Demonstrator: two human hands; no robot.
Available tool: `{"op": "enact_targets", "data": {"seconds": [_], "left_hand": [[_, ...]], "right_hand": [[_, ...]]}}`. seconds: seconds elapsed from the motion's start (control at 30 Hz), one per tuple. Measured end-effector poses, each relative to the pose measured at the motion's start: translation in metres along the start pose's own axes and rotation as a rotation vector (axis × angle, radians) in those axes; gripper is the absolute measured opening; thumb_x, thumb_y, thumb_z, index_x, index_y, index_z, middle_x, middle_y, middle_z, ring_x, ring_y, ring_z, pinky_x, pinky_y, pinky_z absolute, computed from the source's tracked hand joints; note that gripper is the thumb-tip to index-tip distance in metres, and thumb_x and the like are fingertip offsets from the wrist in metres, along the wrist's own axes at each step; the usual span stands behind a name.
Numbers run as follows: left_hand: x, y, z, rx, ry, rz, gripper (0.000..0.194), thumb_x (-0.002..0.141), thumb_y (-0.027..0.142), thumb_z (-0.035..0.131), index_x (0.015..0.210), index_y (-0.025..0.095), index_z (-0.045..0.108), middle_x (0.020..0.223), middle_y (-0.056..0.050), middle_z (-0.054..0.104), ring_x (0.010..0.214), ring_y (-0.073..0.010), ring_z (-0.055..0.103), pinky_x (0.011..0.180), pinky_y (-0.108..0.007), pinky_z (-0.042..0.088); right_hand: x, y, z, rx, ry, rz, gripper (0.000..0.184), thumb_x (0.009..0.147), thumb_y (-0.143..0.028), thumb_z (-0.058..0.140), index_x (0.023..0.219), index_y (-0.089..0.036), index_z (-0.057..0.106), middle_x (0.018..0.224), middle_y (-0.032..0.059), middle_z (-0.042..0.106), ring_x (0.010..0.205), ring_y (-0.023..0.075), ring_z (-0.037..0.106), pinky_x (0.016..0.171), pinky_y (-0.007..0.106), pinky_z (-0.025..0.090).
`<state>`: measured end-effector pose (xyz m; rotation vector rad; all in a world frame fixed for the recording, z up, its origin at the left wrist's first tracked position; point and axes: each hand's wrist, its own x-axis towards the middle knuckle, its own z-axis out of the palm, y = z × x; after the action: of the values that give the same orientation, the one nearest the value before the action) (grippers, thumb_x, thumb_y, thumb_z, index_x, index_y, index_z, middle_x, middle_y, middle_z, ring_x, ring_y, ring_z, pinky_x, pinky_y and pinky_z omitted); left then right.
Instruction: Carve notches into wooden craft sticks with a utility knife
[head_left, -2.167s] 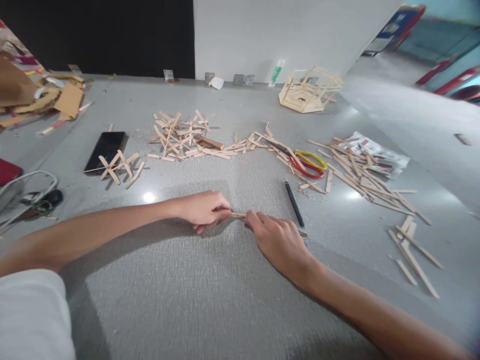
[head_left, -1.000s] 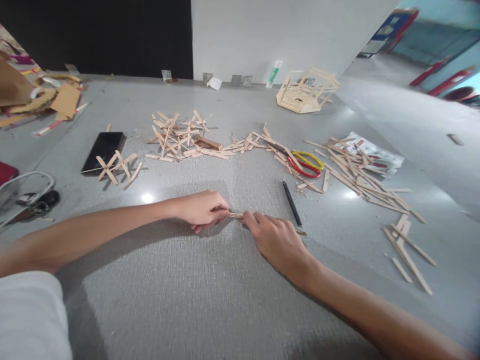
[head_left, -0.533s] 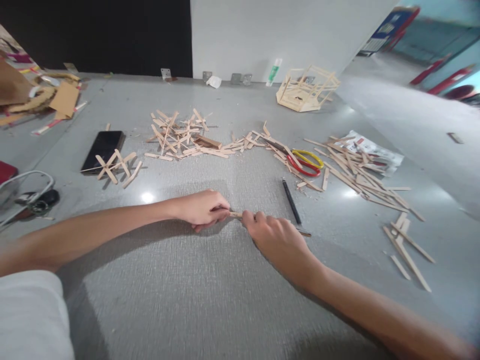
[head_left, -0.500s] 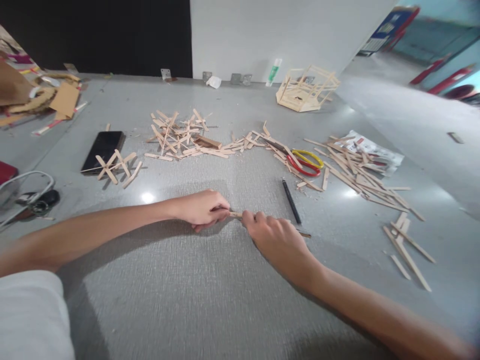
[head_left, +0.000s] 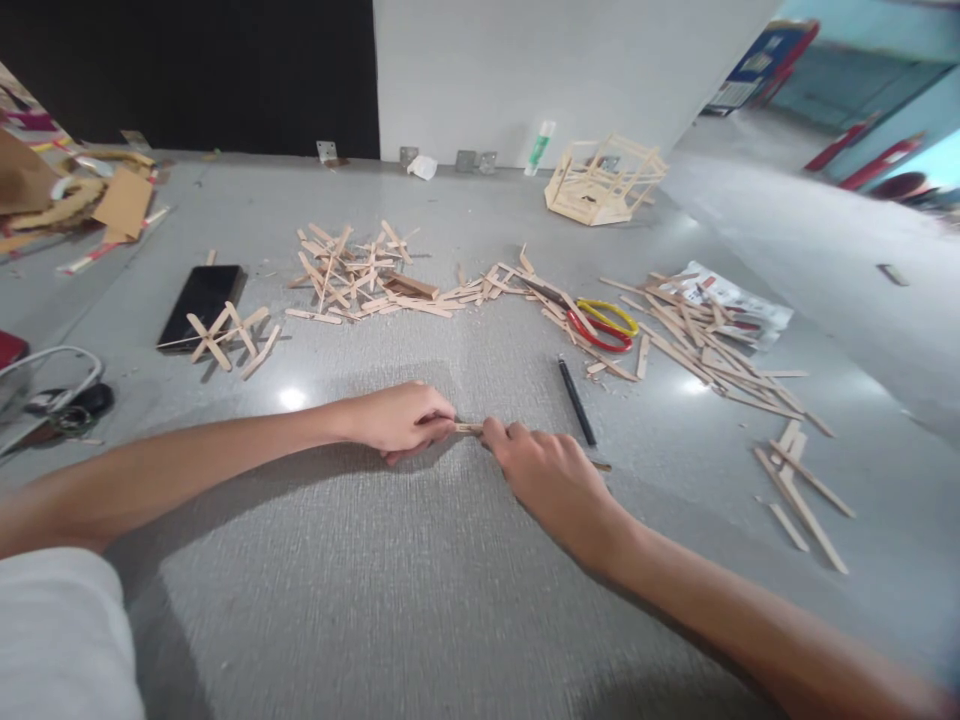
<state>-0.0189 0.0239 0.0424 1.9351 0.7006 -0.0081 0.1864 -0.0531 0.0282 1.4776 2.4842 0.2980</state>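
Both hands are at work on one small stick (head_left: 469,428) low over the middle of the table (head_left: 337,610), the left hand (head_left: 405,418) closed on one end and the right hand (head_left: 551,475) closed over the other, with a short length bare between them. The step in hand looks like steadying or working the stick at close quarters, though whether it is being pressed, bent or cut cannot be told. From this hold, a next move would call for firm fingertips, the two ends in line and light force, since so thin a piece could snap or twist. The pen (head_left: 577,400) lies just beyond the right hand, with the scissors (head_left: 619,348) farther off among loose sticks. The frame (head_left: 592,208) stands near the wall, and crossed sticks (head_left: 212,340) lie partly over the phone (head_left: 199,298). The fingers cover both ends of the stick, so its full length is hidden, as is whether it is one layer or several. A brownish tip (head_left: 603,466) shows past the right hand; what it belongs to, and whether that hand holds it, is unclear. The sleeve (head_left: 60,630) and both forearms are cut off by the picture's edges.
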Motion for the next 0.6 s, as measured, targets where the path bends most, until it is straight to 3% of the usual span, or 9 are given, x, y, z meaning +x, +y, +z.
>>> {"op": "enact_targets", "data": {"seconds": [0.13, 0.37, 0.6], "left_hand": [[-0.001, -0.002, 0.001, -0.002, -0.006, 0.0, 0.034, 0.097, 0.028, 0.04, 0.065, 0.017, 0.045, 0.042, 0.004, 0.048, 0.033, -0.009, 0.052, 0.041, -0.017, 0.037], [-0.001, -0.002, 0.0, -0.058, -0.016, -0.016, 0.035, 0.097, 0.031, 0.041, 0.066, 0.017, 0.047, 0.046, 0.003, 0.051, 0.034, -0.0092, 0.053, 0.04, -0.017, 0.038], [0.0, -0.002, -0.001, -0.087, -0.03, -0.041, 0.034, 0.098, 0.031, 0.041, 0.068, 0.016, 0.049, 0.049, 0.002, 0.054, 0.035, -0.0091, 0.054, 0.038, -0.017, 0.039]], "right_hand": [[0.005, 0.012, 0.005, 0.154, -0.03, -0.065, 0.02, 0.101, -0.023, 0.036, 0.097, -0.018, 0.054, 0.077, 0.0023, 0.068, 0.06, 0.0154, 0.064, 0.049, 0.031, 0.015], [0.006, 0.018, 0.009, 0.286, -0.047, -0.058, 0.018, 0.096, -0.012, 0.039, 0.097, -0.018, 0.056, 0.086, 0.0027, 0.072, 0.059, 0.0127, 0.061, 0.052, 0.031, 0.015], [0.011, 0.025, 0.011, 0.342, -0.026, -0.084, 0.02, 0.095, -0.014, 0.04, 0.089, -0.017, 0.059, 0.074, 0.0025, 0.07, 0.057, 0.0127, 0.057, 0.053, 0.031, 0.015]]}}
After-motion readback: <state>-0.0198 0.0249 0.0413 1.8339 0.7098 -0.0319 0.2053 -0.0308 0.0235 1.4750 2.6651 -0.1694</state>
